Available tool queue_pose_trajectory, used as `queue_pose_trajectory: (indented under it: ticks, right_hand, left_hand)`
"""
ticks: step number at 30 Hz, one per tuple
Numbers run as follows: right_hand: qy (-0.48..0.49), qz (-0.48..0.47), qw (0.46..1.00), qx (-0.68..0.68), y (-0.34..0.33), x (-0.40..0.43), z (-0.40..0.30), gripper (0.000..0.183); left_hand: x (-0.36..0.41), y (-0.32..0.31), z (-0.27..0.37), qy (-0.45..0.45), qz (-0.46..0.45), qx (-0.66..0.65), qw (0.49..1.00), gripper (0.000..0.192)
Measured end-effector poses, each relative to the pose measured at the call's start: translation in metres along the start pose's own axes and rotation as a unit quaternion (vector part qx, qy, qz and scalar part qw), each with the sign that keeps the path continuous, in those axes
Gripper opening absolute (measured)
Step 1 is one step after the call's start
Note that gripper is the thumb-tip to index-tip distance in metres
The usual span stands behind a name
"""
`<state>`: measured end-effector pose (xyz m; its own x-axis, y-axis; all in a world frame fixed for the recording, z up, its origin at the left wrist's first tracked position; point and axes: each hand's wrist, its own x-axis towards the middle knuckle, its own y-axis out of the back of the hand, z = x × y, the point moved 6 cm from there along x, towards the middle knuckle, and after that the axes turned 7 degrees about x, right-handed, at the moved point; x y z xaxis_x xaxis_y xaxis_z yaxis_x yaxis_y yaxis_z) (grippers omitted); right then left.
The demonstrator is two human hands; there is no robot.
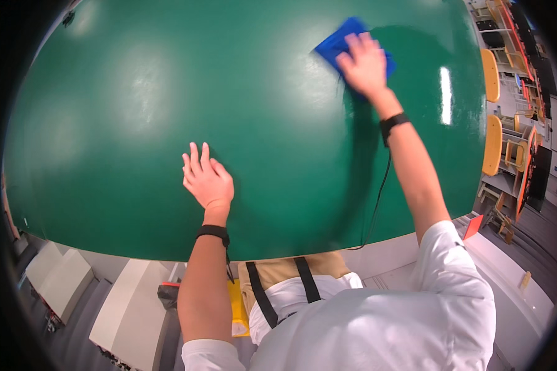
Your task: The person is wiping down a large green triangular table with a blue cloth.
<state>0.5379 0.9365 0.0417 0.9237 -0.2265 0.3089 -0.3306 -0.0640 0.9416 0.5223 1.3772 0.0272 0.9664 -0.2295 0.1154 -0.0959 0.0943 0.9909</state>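
Observation:
My right hand (365, 65) lies spread on a blue cloth (336, 44), pressing it against a large glossy green surface (260, 139). Hand and cloth are slightly blurred, and the cloth's middle is hidden under my fingers and palm. To the right of the cloth, the green looks darker and shinier, as if wet. Lower and to the left, my left hand (209, 181) holds nothing. Its fingers are apart, over the green surface; I cannot tell whether the palm touches it. A black band (394, 123) circles my right wrist, and another black band (212, 230) circles the left.
A thin black cable (381, 190) runs from the right wristband towards the surface's near edge. Wooden chairs (492, 144) and desks with monitors (538, 178) stand along the right. Pale box-shaped units (123, 315) and a yellow object (239, 308) lie below the near edge.

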Motion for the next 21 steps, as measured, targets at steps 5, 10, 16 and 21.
queue_pose_trajectory:
  ticks: [5,10,16,21]
  right_hand:
    - [0.296,-0.262,0.893,0.216,0.037,-0.103,-0.128,0.057]
    - [0.128,-0.235,0.957,0.113,0.046,-0.091,-0.038,0.055]
    - [-0.304,-0.023,0.945,-0.12,-0.004,-0.021,0.212,0.07]
    - [-0.182,-0.014,0.981,-0.059,-0.024,0.062,0.085,0.063]
  left_hand:
    - [-0.004,-0.004,-0.02,0.014,-0.002,0.002,1.0,0.041]
    - [-0.006,0.005,-0.026,0.021,-0.014,0.002,1.0,0.043]
    - [0.003,0.003,0.003,0.0,-0.023,-0.068,0.997,0.045]
    - [0.0,0.009,-0.01,0.014,-0.034,-0.035,0.999,0.047]
